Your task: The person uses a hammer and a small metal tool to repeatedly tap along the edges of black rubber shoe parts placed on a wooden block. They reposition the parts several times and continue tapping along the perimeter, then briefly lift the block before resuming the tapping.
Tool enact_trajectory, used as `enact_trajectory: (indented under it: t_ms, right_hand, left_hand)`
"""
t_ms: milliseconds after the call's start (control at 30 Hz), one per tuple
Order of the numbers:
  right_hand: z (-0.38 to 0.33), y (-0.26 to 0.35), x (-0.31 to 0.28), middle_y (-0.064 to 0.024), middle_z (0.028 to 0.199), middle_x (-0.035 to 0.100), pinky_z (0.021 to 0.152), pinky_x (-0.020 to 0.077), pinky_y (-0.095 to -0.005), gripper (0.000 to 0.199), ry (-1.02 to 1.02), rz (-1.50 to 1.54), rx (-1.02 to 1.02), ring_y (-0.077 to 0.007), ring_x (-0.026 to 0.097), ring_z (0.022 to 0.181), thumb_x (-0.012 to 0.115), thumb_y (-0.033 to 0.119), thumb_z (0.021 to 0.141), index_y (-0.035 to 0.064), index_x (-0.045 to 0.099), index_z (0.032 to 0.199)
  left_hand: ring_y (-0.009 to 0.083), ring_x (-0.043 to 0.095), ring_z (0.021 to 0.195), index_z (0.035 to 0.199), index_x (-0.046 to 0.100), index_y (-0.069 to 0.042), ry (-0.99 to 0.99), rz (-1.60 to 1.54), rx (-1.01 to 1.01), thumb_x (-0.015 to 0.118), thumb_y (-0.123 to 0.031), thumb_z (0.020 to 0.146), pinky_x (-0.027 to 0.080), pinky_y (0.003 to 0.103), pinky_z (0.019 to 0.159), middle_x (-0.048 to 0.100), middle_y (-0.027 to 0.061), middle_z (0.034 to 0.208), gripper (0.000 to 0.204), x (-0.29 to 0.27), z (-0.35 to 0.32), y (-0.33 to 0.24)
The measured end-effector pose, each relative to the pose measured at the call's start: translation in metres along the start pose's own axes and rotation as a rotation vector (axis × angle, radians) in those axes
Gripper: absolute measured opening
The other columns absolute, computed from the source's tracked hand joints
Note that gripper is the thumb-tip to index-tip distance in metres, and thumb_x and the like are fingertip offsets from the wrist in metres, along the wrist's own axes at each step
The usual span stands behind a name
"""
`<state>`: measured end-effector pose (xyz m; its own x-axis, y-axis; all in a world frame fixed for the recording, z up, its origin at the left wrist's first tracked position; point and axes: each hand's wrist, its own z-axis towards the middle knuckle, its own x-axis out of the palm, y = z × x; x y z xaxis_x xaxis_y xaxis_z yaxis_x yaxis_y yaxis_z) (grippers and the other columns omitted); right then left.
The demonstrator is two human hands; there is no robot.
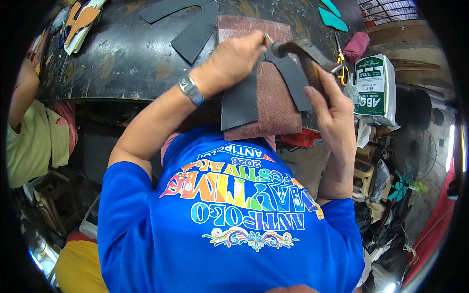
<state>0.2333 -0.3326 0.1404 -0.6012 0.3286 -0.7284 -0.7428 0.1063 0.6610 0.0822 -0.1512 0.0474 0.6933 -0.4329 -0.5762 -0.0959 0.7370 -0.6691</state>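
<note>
A board (276,110) lies across the near edge of the surface (132,63), one cut piece (240,103) on it and a second cut piece (193,43) behind to the left. The hammer (300,47), in the right hand (334,115), is right of the left hand (233,62); scissors (344,76) and a can (374,88) stand farther right.

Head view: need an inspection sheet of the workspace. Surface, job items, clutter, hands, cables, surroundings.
Surface: dark table, scuffed and marked.
Job's things: forked black piece on a brown pad; hammer with its head beside a small metal tool.
Clutter: second black piece, teal pieces, orange-handled scissors, maroon pouch, green-and-white container.
Left hand: closed on the small metal tool.
Right hand: closed on the hammer's handle.
Cables: thin pale strands at lower right; cannot tell whether cables.
Surroundings: fan at right; another person at left.
</note>
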Motion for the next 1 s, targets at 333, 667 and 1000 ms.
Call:
enact_trajectory:
  t_ms: [333, 667, 1000]
  right_hand:
    - [-0.013, -0.017, 0.011, 0.0037, 0.079, 0.059, 0.048, 0.0339, -0.0164, 0.050, -0.059, 0.221, 0.115, -0.0001, 0.045, 0.057, 0.064, 0.011, 0.098, 0.0069, 0.051, 0.146]
    - [-0.017, 0.023, -0.008, -0.0052, 0.073, 0.058, 0.046, 0.0363, -0.0188, 0.048, -0.404, 0.674, -0.192, -0.0058, 0.046, 0.053, 0.053, 0.013, 0.102, 0.0056, 0.045, 0.149]
    - [-0.018, -0.007, -0.004, 0.0045, 0.076, 0.055, 0.050, 0.0325, -0.0173, 0.051, -0.016, 0.185, 0.144, -0.0008, 0.044, 0.059, 0.064, 0.010, 0.098, 0.0048, 0.049, 0.147]
  left_hand:
    - [0.0185, 0.072, 0.086, 0.110, 0.061, -0.003, 0.010, -0.272, -0.110, 0.058, -0.012, 0.101, 0.056, 0.032, 0.078, 0.071, 0.0112, 0.091, 0.013, -0.004, -0.007, 0.009]
    - [0.0360, 0.069, 0.089, 0.105, 0.060, -0.003, 0.015, -0.018, 0.071, 0.059, -0.012, 0.098, 0.056, 0.038, 0.075, 0.069, 0.0177, 0.096, 0.012, -0.004, -0.005, 0.000]
    - [0.0133, 0.070, 0.086, 0.113, 0.061, -0.002, 0.015, -0.360, -0.254, 0.057, -0.012, 0.102, 0.057, 0.030, 0.075, 0.071, 0.0072, 0.094, 0.015, -0.007, -0.007, 0.006]
